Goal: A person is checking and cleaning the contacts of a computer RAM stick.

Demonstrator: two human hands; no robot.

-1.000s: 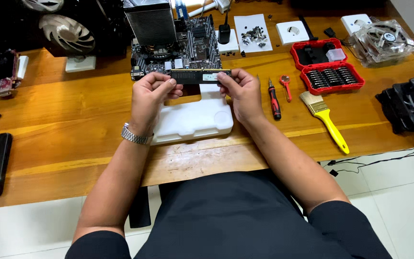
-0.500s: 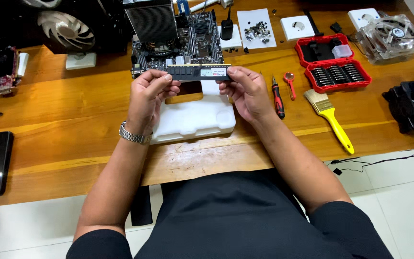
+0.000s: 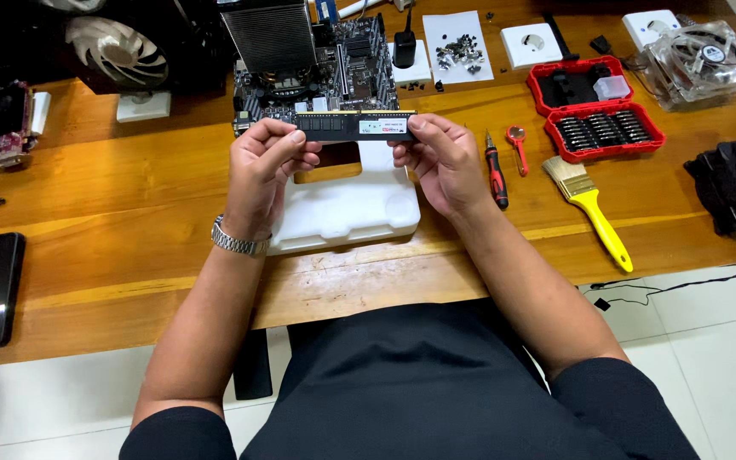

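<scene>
A glossy varnished wooden bench [image 3: 112,183] is seen, matt white foam tray [image 3: 347,209], polished metal watch [image 3: 238,241], red plastic case [image 3: 602,106].

Black short sleeves, black shirt; silver metal-link wristwatch [image 3: 238,239] on left wrist.

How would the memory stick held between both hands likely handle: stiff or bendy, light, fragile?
The memory stick spans the gap between left hand and right hand without sagging, so probably stiff. Fingertips alone carry it, suggesting it is light. It is a thin board with exposed chips, so likely fragile if flexed or dropped.
</scene>
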